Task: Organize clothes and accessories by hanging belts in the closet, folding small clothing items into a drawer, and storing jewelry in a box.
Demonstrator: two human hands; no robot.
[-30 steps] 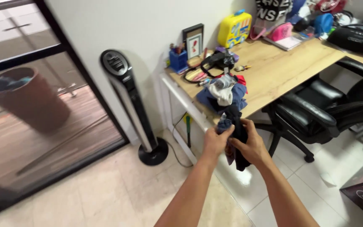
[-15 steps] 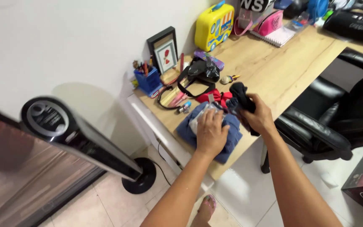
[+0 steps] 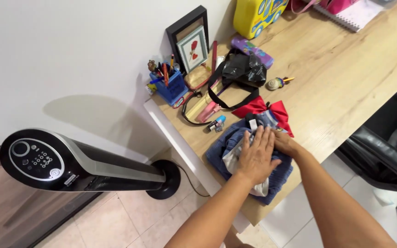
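Wooden desk — both hands (left, right) flat on clothes pile.

A small pile of folded clothes lies on the near left corner of the wooden desk, close to its edge. The lowest piece is a blue knitted cloth, a little crumpled. On it lies a white cloth, partly covered. At the far side a grey-blue piece sticks out, touching a red bow.
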